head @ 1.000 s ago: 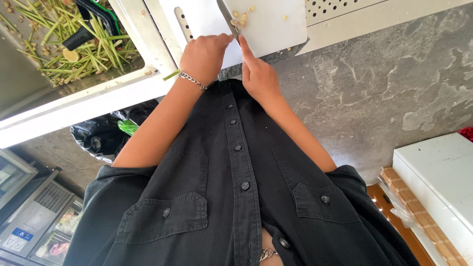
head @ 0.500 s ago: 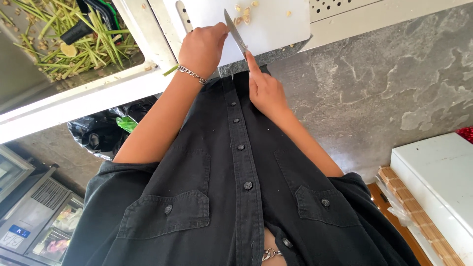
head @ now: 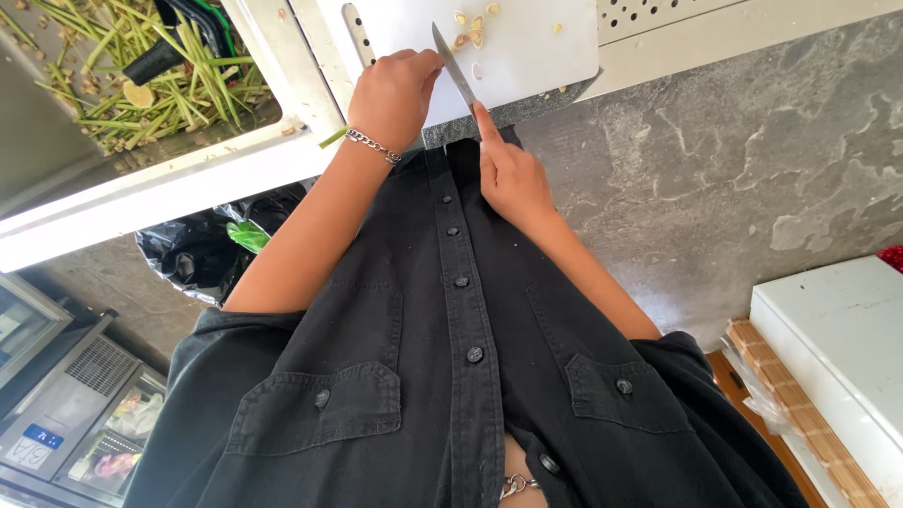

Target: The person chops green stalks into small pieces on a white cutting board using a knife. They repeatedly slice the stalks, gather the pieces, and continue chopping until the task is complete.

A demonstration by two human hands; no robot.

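- The black shirt fills the near half of the view. Both forearms reach over it to the far counter.
- At the far left, a white-rimmed tub holds green stalks and trimmings.
- The white cutting board lies at the far edge, right of the tub.
- The left hand is curled into a fist over the board's near left corner. Whether it grips anything cannot be told.
- The right hand has drawn back toward the body since a second ago and now sits apart from the left. Its fingers are closed on the handle, with the forefinger laid along the blade's back.
- The knife now points away, tip over the board, clear of the food, so the cutting looks paused.
- Pale cut pieces lie just right of the tip.
- A chain bracelet circles the left wrist.
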